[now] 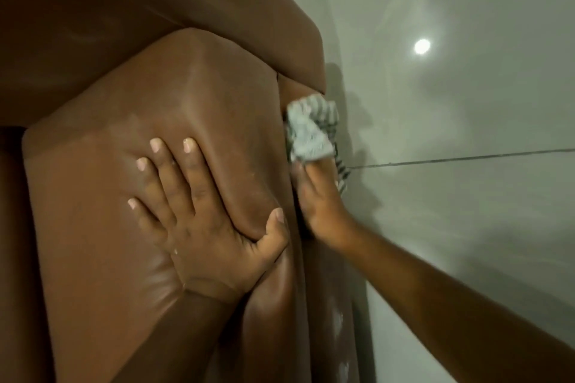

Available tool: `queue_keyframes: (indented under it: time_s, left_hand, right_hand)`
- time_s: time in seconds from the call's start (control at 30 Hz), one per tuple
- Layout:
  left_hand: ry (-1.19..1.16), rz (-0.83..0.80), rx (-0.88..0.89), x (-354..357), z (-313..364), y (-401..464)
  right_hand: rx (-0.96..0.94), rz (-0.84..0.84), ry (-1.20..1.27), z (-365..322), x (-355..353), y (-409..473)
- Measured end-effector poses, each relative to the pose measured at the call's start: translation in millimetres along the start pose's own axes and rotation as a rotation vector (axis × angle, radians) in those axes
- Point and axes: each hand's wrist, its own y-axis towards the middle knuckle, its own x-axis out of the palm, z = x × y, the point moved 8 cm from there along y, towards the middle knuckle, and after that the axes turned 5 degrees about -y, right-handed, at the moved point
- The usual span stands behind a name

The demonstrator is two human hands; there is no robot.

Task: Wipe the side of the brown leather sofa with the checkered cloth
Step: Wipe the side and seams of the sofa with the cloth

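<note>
The brown leather sofa (102, 171) fills the left and middle of the head view, its padded arm seen from above. My left hand (199, 214) lies flat on top of the arm, fingers spread, thumb hooked over the right edge. My right hand (320, 199) reaches down along the sofa's outer side and grips the bunched checkered cloth (311, 130), grey-white with dark stripes. The cloth is pressed against the side panel just below the backrest corner. The side panel itself is mostly hidden by the arm's edge.
A glossy pale tiled floor (466, 227) spreads to the right of the sofa, with a dark grout line (466, 158) and a bright lamp reflection (422, 46). The sofa's backrest (155, 3) rises across the top.
</note>
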Motion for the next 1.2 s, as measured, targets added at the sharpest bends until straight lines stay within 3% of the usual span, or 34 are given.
queue_keyframes:
  time_s: [0.13,0.27,0.43,0.6,0.67,0.8,0.9,1.0,1.1,1.2]
  left_hand:
    - [-0.001,-0.004,-0.006,-0.4,-0.4,-2.8]
    - [0.011,-0.011,0.003,-0.1,-2.0,-2.3]
    - [0.052,-0.020,-0.012,0.3,-0.1,-7.9]
    - [0.018,-0.008,0.016,-2.5,3.1,-3.1]
    - [0.009,-0.010,0.015,-1.0,2.1,4.4]
    - [0.024,-0.088,-0.018,3.5,4.8,13.3]
    - [0.002,-0.243,0.048,-8.6,1.3,8.3]
    - [-0.009,-0.375,0.140,-33.6,-24.6,-54.1]
    - [-0.055,-0.321,-0.079,-43.3,-59.0,-132.2]
    - [-0.073,-0.201,-0.105,-36.2,-63.3,-141.2]
  right_hand:
    - [-0.061,0.150,-0.060,-37.3,-20.5,73.7]
    - [-0.091,0.205,-0.027,-29.4,-25.2,69.9]
    - [0.324,0.166,0.194,17.5,-44.1,74.4]
    - [0.598,-0.049,0.399,52.2,-40.6,92.7]
    - [0.583,-0.063,0.415,50.4,-43.0,103.3]
    - [0.360,0.042,0.246,14.6,-46.4,77.6]
    - [0.207,0.060,0.139,5.8,-33.5,22.1]
    - [0.137,0.069,0.120,-0.5,-14.3,-38.0]
    - [0.081,-0.029,0.057,-7.4,6.4,-73.3]
    - [0.033,0.035,0.086,-4.9,3.0,-109.9]
